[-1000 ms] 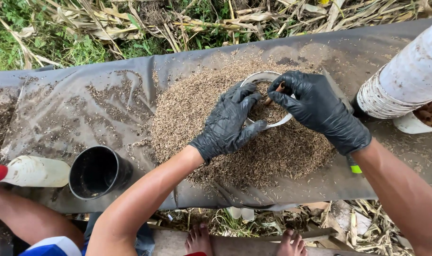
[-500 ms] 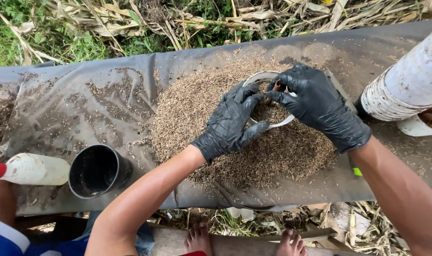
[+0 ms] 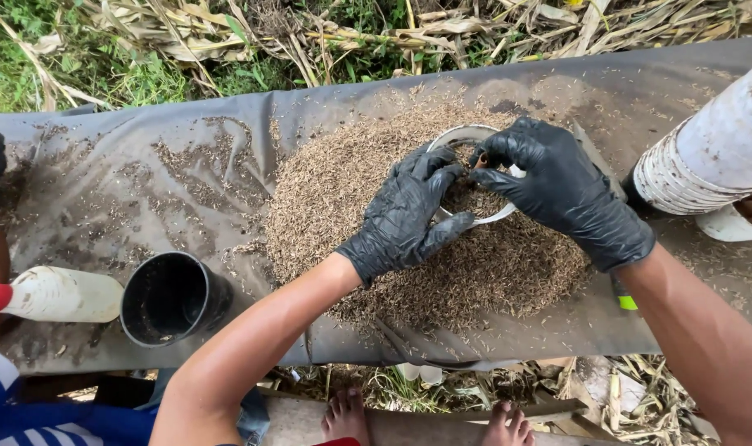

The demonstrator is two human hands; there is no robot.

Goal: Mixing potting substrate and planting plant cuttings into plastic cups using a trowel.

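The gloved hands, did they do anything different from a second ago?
Hardly. The left hand and right hand keep gripping the small white pot on the husk pile. At the left edge, another person's arm shifted. The black pot and white bottle stayed put.

Black pot (image 3: 173,297): empty, near surface's (image 3: 144,165) front-left edge.
White bottle (image 3: 58,294): lying just left of pot.
White stacked cups (image 3: 710,157): right edge.
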